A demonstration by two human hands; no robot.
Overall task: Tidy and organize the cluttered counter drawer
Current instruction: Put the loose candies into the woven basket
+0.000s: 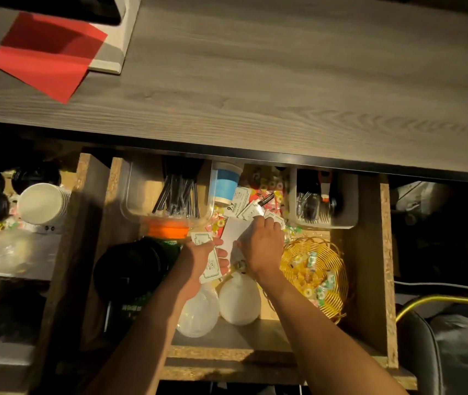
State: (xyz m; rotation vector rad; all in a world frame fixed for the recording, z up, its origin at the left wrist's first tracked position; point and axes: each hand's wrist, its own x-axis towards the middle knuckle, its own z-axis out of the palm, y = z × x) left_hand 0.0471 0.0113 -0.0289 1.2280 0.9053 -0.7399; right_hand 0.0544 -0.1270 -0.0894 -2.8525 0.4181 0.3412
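The open drawer (369, 252) is full of clutter. My left hand (198, 260) grips a small stack of white printed cards (208, 259) near the drawer's middle. Just to its right, my right hand (261, 246) reaches down and pinches another white card (252, 212) off a pile of loose cards and wrapped candies (269, 195). A plain white paper slip (234, 238) lies between the two hands. A yellow wicker basket (338, 269) holding candies sits right of my right hand.
At the drawer's back stand a clear bin of black straws (178, 195), a blue-and-white cup (227, 181) and a bin of black cutlery (324, 201). An orange lid (167, 229), black lids (130, 266) and white lids (238, 300) lie nearer. The wooden counter (255, 81) overhangs the back.
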